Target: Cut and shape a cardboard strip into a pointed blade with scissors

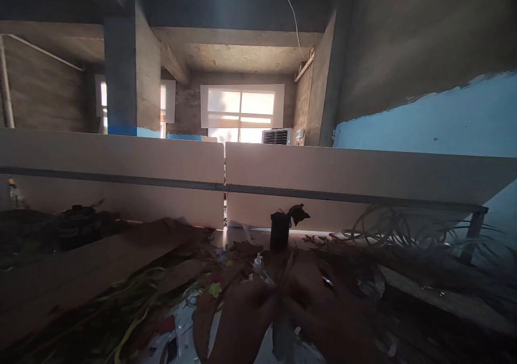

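Observation:
In the dim lower middle of the head view, my left hand (246, 313) and my right hand (309, 294) are close together with fingers bent in. A dark flat strip (281, 326) hangs between them, its upper end at the fingertips of both. Its material is too dark to tell. By my right hand's knuckles a small shiny piece (327, 281) catches the light; its kind is unclear. Just beyond the fingers stands a small white bottle with a nozzle (257, 263). A yellow-green flower-shaped piece (215, 289) lies left of my left hand.
A black cylindrical container (279, 230) stands behind the bottle. Yellow-green strips (135, 321) and scraps litter the left side. Coiled thin strands (379, 229) lie at right. A pale partition (363, 173) with a grey rail closes off the back.

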Available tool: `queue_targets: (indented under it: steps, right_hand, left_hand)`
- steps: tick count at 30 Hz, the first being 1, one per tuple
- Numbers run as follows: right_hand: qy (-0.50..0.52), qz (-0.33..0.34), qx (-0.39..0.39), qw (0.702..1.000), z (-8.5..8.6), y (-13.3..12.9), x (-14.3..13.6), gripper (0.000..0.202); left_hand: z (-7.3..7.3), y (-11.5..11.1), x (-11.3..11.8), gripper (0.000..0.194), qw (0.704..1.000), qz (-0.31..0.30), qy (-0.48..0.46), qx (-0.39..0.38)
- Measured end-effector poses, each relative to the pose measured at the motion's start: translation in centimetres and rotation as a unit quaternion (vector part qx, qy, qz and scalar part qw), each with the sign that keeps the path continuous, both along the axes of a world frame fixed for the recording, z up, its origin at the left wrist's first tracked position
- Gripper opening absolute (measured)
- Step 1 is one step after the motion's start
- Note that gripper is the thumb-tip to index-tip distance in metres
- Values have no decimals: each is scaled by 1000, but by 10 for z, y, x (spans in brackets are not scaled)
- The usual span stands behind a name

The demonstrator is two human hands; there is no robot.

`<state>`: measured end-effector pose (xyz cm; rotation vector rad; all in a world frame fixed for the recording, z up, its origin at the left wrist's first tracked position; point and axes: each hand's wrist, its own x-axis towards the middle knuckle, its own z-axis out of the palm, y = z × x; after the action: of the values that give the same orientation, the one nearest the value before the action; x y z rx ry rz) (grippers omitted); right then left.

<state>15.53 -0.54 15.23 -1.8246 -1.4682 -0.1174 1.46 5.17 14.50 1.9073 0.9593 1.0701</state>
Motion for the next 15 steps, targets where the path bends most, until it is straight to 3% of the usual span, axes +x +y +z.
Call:
queue_targets:
  steps: [9,15]
  right_hand:
    - [11,33,-33,999,3,-1,0,8]
    - [7,27,-29,999,5,-1,0,8]
  left_hand:
    - [2,-2,1,22,999,24,-7,-32]
    - [3,-3,2,21,999,8,-24,-45]
